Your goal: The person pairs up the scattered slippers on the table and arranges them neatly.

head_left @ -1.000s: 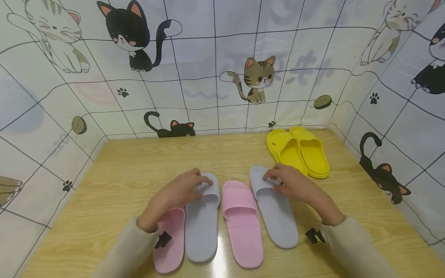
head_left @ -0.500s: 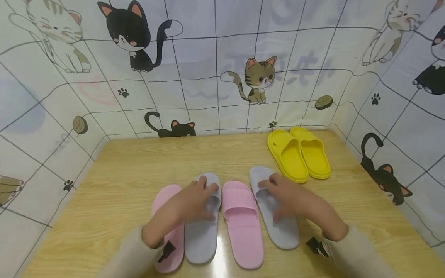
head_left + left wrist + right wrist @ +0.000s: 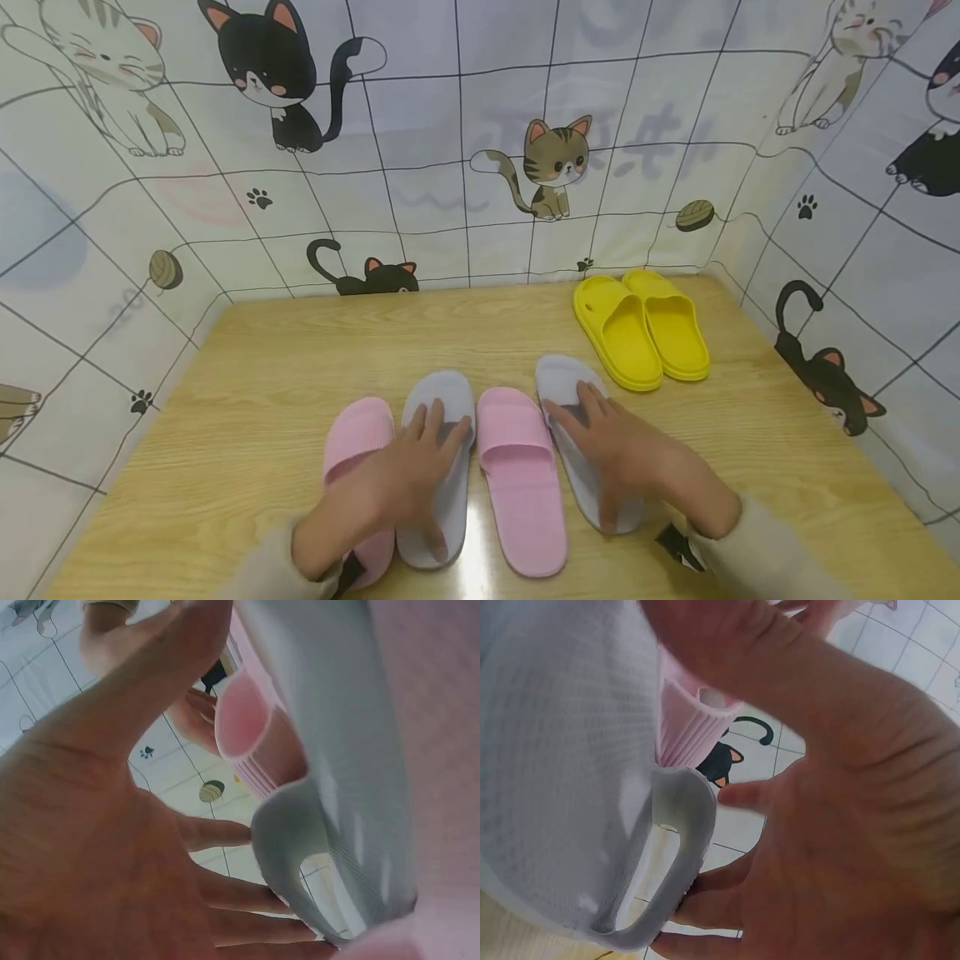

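Observation:
My left hand point(image 3: 405, 482) is spread over the left grey slipper point(image 3: 444, 388), its fingers over the strap and its thumb toward the heel. In the left wrist view, straight fingertips meet the edge of that grey strap point(image 3: 289, 825). My right hand point(image 3: 624, 450) lies likewise over the right grey slipper point(image 3: 564, 377), thumb near the heel. Its extended fingers touch the strap point(image 3: 694, 832) in the right wrist view. One pink slipper point(image 3: 525, 512) lies between the grey ones. The other pink slipper point(image 3: 362, 427) sits at the far left, partly hidden by my left forearm.
A pair of yellow slippers point(image 3: 628, 337) stands at the back right of the wooden tabletop point(image 3: 300, 350). A cat-printed cloth point(image 3: 420, 200) closes off the back and both sides.
Both hands have drawn back from the toe ends toward the heels, and their fingers have straightened and spread. The slippers have stayed in place.

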Tool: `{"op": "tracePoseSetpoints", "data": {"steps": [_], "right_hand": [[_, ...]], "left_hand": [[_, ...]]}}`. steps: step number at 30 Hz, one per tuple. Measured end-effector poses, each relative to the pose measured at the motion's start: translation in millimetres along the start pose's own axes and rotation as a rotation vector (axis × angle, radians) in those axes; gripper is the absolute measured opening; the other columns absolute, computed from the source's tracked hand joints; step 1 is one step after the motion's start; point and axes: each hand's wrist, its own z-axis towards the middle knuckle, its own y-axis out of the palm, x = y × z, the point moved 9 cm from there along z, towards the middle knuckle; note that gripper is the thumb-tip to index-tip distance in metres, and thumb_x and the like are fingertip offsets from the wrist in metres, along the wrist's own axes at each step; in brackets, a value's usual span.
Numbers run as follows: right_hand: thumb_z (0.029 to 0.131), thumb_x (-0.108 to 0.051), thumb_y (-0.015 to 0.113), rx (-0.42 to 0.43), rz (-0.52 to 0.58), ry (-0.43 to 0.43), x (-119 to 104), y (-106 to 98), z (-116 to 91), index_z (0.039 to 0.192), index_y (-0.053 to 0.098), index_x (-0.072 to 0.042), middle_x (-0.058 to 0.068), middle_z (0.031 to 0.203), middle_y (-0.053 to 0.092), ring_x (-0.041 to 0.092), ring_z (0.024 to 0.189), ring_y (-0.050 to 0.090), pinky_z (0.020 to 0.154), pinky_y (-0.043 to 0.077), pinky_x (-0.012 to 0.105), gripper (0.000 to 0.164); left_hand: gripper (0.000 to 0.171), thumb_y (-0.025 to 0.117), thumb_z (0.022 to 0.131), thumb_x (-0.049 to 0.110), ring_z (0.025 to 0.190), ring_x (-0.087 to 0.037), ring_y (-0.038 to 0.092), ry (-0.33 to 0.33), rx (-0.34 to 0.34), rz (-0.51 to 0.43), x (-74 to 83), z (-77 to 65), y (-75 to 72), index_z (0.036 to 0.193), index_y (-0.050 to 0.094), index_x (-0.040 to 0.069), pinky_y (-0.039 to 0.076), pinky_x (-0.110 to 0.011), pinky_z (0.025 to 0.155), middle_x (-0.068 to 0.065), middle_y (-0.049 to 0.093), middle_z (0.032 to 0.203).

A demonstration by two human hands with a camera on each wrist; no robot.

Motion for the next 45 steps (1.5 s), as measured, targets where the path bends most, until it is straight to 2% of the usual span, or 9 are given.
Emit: {"op": "tracePoseSetpoints", "data": {"steps": [3,9,14,22,34,41,45], "right_hand": [[0.033,-0.04,0.102,-0.016,-0.01,0.021,-1.6,2.9,-2.0,0.159,0.017,-0.017,0.039,0.156,0.001,0.055,0.142,0.014,0.11,0.027,0.063,0.153],[0.031,-0.045,0.101,-0.031,-0.084,0.02,-8.0,5.7,-3.2,0.159,0.018,-0.014,0.039,0.156,0.002,0.053,0.144,0.01,0.114,0.021,0.061,0.156],[0.031,-0.049,0.1,-0.028,-0.16,0.015,-10.8,6.3,-1.5,0.158,0.018,-0.011,0.04,0.155,0.004,0.053,0.144,0.01,0.114,0.022,0.061,0.156],[0.033,-0.049,0.1,-0.024,-0.125,0.012,-6.3,7.5,-3.2,0.159,0.016,-0.011,0.041,0.155,0.002,0.053,0.144,0.009,0.114,0.021,0.061,0.156],[0.036,-0.05,0.099,-0.022,-0.103,-0.013,-0.7,3.8,4.0,0.16,0.012,-0.013,0.038,0.157,-0.002,0.052,0.145,0.005,0.116,0.017,0.059,0.156],[0.039,-0.05,0.099,-0.038,-0.074,-0.026,0.6,-1.1,10.8,0.16,0.01,-0.012,0.039,0.156,-0.003,0.053,0.144,0.004,0.115,0.017,0.061,0.155],[0.042,-0.051,0.098,-0.055,-0.1,-0.022,3.0,-2.8,17.7,0.16,0.009,-0.013,0.038,0.157,-0.004,0.052,0.145,0.003,0.115,0.017,0.061,0.153]], "left_hand": [[0.154,0.095,0.037,0.059,0.141,-0.057,0.011,0.009,-0.016,0.017,5.3,-3.9,3.8,0.158,0.015,0.006,0.026,-0.063,0.111,-0.035,0.005,0.158],[0.164,0.093,0.028,0.065,0.139,-0.061,0.014,0.033,0.029,0.094,13.8,-7.9,6.7,0.157,0.014,0.002,0.028,-0.067,0.108,-0.03,0.007,0.161],[0.161,0.092,0.032,0.068,0.139,-0.06,0.016,0.016,0.026,0.144,13.9,-8.0,6.7,0.158,0.014,0.003,0.03,-0.066,0.108,-0.029,0.008,0.161],[0.156,0.086,0.04,0.076,0.14,-0.057,0.019,0.035,0.025,0.202,11.1,-3.4,5.9,0.158,0.014,0.003,0.031,-0.064,0.108,-0.029,0.01,0.161],[0.155,0.085,0.042,0.076,0.142,-0.055,0.015,0.002,-0.017,0.147,-4.4,7.8,2.0,0.159,0.011,0.006,0.028,-0.064,0.11,-0.025,0.007,0.162],[0.157,0.084,0.043,0.077,0.142,-0.055,0.011,-0.011,-0.076,0.123,-14.0,18.3,0.2,0.159,0.006,0.007,0.027,-0.064,0.11,-0.024,0.002,0.163],[0.157,0.085,0.043,0.076,0.143,-0.055,0.01,-0.009,-0.096,0.112,-19.8,23.8,-1.8,0.16,0.005,0.008,0.027,-0.064,0.11,-0.024,0.001,0.163]]}}
